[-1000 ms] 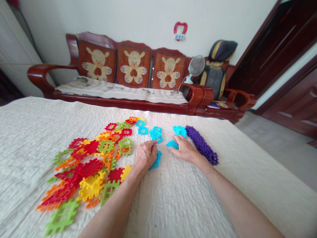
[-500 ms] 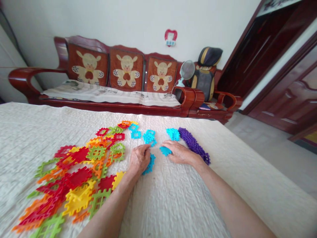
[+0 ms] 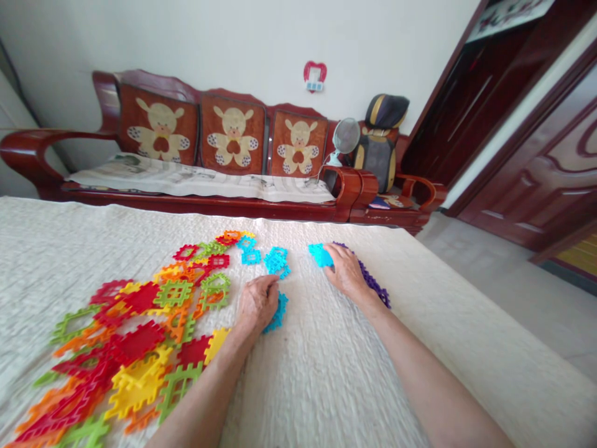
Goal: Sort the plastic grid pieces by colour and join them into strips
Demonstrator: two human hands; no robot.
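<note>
Some blue pieces (image 3: 280, 311) show beside the curled left hand (image 3: 258, 303); the right hand (image 3: 347, 270) meets a blue stack (image 3: 318, 255) (both grips unclear).

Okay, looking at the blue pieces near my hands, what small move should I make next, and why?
I'd probably slide the blue piece beside the left hand over to the blue cluster at the right hand. The blue piece matches that cluster's colour but lies apart from it, with bare cloth between.
</note>
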